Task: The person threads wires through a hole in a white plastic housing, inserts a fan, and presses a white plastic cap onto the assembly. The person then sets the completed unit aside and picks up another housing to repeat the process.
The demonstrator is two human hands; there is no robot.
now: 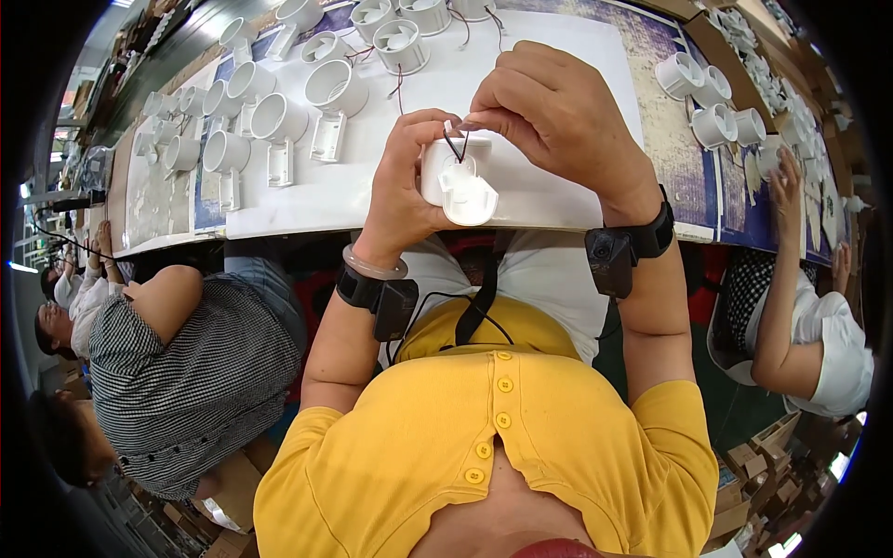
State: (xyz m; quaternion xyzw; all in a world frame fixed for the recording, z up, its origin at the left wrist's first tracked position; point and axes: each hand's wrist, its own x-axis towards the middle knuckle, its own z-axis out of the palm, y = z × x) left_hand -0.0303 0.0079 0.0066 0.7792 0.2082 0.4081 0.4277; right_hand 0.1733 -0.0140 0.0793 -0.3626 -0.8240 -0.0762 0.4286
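Note:
In my left hand (400, 181) is a white plastic housing (469, 199), round in the body with a flat rounded piece on its near side. My fingers wrap its left side just above the table's near edge. Thin dark wires (456, 145) rise out of the housing in a small loop. The thumb and fingertips of my right hand (558, 116) are pinched together at the top of these wires, against my left fingertips. A small white tip shows there, too small to name.
White cups with brackets (277, 119) stand in several rows at the left. White cups with fan-like inserts and red and black wires (400, 45) are farther back. More white cups (714, 126) lie at the right. Co-workers sit on both sides, one in a checked shirt (191, 372) at the left.

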